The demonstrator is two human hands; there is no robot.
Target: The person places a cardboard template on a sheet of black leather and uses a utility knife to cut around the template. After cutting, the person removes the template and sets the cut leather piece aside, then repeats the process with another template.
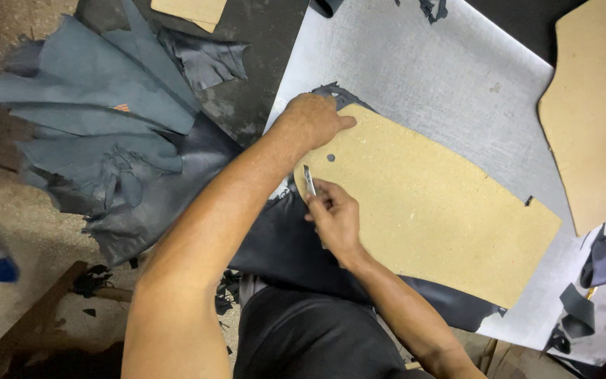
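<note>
A tan board template (429, 203) lies on a sheet of dark leather (275, 242) on a grey cutting surface (450, 70). My left hand (310, 121) presses flat on the template's upper left corner, fingers together. My right hand (332, 214) grips a small metal knife (309, 181), its blade at the template's left edge where the leather shows. Dark leather peeks out past the template's top left corner and lower right edge.
A pile of dark grey leather pieces (99, 119) lies to the left. A second tan template (594, 105) sits at the upper right. Small leather scraps (597, 281) are scattered at the right edge, and another tan board (191, 10) lies at the top.
</note>
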